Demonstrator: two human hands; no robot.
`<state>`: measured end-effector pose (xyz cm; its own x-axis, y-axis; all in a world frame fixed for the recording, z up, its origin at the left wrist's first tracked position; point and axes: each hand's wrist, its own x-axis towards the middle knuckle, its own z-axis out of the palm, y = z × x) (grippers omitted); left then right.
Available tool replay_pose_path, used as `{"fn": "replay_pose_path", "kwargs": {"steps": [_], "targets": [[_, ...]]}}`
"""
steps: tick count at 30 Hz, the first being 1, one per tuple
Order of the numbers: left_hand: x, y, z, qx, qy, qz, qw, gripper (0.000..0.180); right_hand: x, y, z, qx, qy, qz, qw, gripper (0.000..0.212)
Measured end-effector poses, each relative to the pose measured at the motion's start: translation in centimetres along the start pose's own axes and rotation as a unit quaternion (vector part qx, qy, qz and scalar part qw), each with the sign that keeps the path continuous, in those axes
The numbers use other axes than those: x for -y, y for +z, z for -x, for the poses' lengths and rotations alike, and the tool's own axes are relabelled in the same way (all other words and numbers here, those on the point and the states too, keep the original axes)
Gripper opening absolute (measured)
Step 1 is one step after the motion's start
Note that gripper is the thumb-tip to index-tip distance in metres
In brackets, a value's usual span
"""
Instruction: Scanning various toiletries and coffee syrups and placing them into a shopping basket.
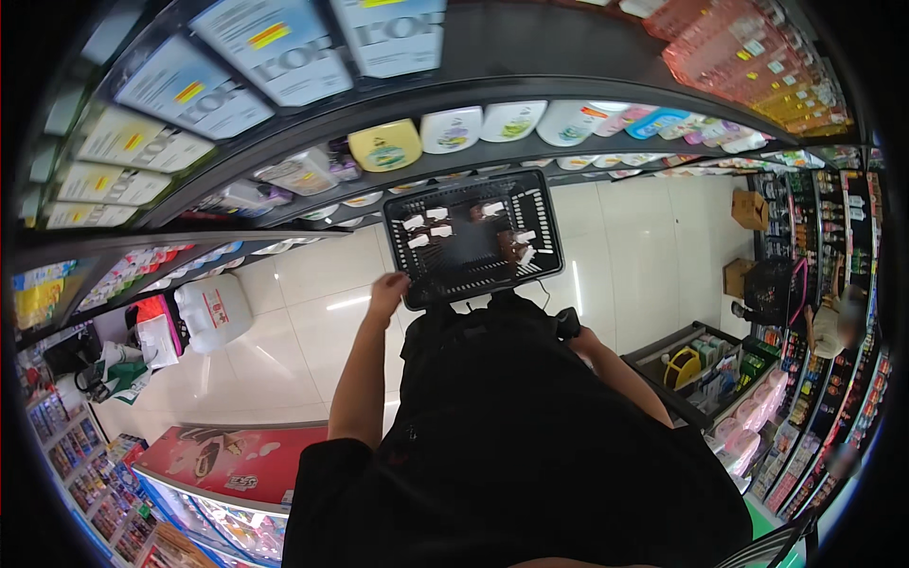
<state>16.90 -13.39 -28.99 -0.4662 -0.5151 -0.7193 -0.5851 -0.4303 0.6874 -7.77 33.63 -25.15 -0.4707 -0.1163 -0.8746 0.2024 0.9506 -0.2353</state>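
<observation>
Pale floor (632, 246) ran through the shop, and a dark shelf (549, 47) curved across the view at twelve o'clock, with bottles (457, 130) in a row beneath its edge. At nine o'clock was a white jug (214, 312), at eight o'clock a red freezer (237, 459), and near four o'clock a bin (705, 364) of mixed goods

Just above the middle, toward twelve o'clock, was the black basket (454, 287), between the bottles and the person's body. Items (437, 231), dark with white parts, lay inside it in two groups, one on its nine o'clock side and one on its three o'clock side; what they were exactly, I could not tell. So one part seemed to be done: the basket already carried goods. I judged it only partly filled, because a dark, blurred space showed between the groups; how much was left could not be read from this

The left hand (386, 293) was at the basket's corner between seven and eight o'clock, its fingers bent and seemingly touching the rim, but whether they gripped it I could not tell. The right hand (593, 348), at four o'clock, was beside a black object (566, 324); its fingers were partly hidden, so I could not tell if they were closed around something
</observation>
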Motion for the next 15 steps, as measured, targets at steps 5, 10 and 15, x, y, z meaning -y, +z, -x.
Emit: {"fn": "replay_pose_path", "kwargs": {"steps": [5, 10, 15], "targets": [[-1.5, 12.1, -0.4, 0.09, -0.046, -0.004, 0.995, 0.036, 1.3, -4.3, -0.5, -0.009, 0.004, -0.022, 1.0, 0.041], [-0.3, 18.4, -5.3, 0.151, 0.018, -0.201, 0.968, 0.04, 1.4, -9.4, -0.3, -0.023, -0.06, -0.098, 0.993, 0.038], [-2.1, 24.5, -7.3, 0.19, 0.129, -0.276, 0.933, 0.052, -3.8, -13.4, -1.4, -0.037, -0.023, -0.163, 0.986, 0.031]]}}
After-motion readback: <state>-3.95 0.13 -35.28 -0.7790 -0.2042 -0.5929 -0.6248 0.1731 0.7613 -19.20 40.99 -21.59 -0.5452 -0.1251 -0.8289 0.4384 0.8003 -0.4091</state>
